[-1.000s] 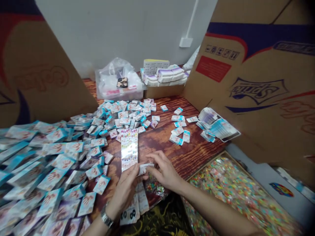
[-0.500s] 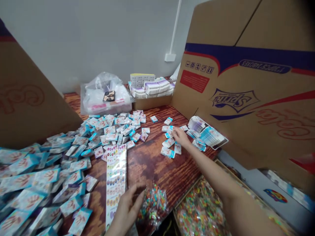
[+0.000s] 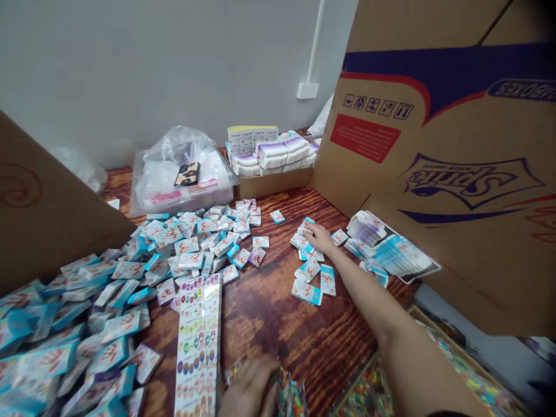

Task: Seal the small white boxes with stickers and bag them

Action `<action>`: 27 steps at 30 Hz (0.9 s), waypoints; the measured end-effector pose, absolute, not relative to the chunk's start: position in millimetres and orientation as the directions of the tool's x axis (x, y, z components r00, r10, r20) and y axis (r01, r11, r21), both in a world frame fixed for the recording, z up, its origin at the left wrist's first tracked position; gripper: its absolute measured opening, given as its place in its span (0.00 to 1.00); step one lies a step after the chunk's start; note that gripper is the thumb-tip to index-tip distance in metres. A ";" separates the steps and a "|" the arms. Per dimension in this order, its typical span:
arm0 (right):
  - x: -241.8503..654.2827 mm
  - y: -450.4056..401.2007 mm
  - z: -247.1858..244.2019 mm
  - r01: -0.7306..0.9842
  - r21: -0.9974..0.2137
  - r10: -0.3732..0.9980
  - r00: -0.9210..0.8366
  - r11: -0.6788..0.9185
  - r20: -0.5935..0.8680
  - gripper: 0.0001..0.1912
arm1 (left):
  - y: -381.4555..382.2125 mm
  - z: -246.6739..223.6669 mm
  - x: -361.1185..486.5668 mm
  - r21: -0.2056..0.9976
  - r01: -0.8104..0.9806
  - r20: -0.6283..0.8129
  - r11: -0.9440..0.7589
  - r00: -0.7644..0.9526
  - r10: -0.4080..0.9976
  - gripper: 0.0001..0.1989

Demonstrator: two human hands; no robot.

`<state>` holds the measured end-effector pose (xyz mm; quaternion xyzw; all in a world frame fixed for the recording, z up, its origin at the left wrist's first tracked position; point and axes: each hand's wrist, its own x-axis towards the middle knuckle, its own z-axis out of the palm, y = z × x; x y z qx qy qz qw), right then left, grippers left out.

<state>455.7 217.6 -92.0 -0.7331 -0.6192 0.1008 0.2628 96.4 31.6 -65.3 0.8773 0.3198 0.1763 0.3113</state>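
My right hand [image 3: 320, 238] reaches to the middle of the table, its fingers closed on a small blue-and-white box [image 3: 307, 223] with a hand print on it. More of these boxes lie loosely around it, such as one box [image 3: 307, 291] toward me. At the bottom, my left hand [image 3: 251, 387] is curled down over clear packets of colourful candy-like pieces [image 3: 291, 394]; its fingertips are partly hidden. Just left of it lie long sticker sheets [image 3: 197, 347] printed with rows of small pictures.
A large heap of small boxes [image 3: 117, 324] covers the left side. Cardboard walls [image 3: 460, 231] stand on both sides. At the back are a plastic bag [image 3: 178, 174] and a carton of bundled cards [image 3: 273, 182]. Flat stacked cards [image 3: 402, 255] lie right; a bin of packets [image 3: 369, 388] sits below.
The view has shifted slightly. My right hand has moved a little to the far boxes and its fingers rest on one. My left hand has turned down over the packets.
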 end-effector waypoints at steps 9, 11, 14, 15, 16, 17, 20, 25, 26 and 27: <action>340.4 120.5 -107.2 0.856 -0.516 0.953 0.188 -0.041 0.237 0.10 | 44.0 -67.4 164.9 0.141 0.407 0.057 -0.903 0.907 0.417 0.29; 327.1 111.9 -100.1 0.859 -0.510 0.965 0.103 0.036 0.241 0.08 | 43.1 -73.7 155.9 0.069 0.414 0.073 -0.908 0.905 0.419 0.28; 347.8 109.7 -81.5 0.866 -0.491 0.970 0.034 0.091 0.241 0.07 | 40.0 -81.6 136.8 -0.022 0.427 0.133 -0.904 0.897 0.421 0.30; 365.9 111.3 -74.1 0.874 -0.480 0.969 0.048 0.076 0.241 0.08 | 38.8 -83.4 132.2 -0.045 0.432 0.154 -0.901 0.894 0.421 0.30; 388.1 113.7 -66.8 0.883 -0.468 0.966 0.087 0.038 0.242 0.10 | 37.9 -84.8 129.3 -0.063 0.438 0.170 -0.897 0.890 0.423 0.30; 412.7 116.9 -60.1 0.891 -0.453 0.961 0.136 -0.012 0.240 0.12 | 37.2 -85.7 128.4 -0.075 0.448 0.182 -0.891 0.885 0.430 0.31; 480.7 126.0 -47.0 0.902 -0.398 0.947 0.259 -0.166 0.192 0.13 | 37.2 -86.9 134.3 -0.075 0.459 0.201 -0.885 0.877 0.437 0.31; 496.0 120.4 -55.4 0.911 -0.324 0.954 0.293 -0.256 0.068 0.12 | 40.9 -88.7 144.0 -0.047 0.451 0.289 -0.891 0.860 0.420 0.22; 485.5 116.5 -58.7 0.918 -0.323 0.964 0.261 -0.231 0.052 0.11 | 41.4 -89.1 143.4 -0.048 0.448 0.295 -0.893 0.860 0.416 0.21; 473.9 113.0 -61.3 0.926 -0.328 0.976 0.213 -0.189 0.037 0.11 | 41.7 -89.2 142.1 -0.052 0.444 0.296 -0.895 0.862 0.411 0.21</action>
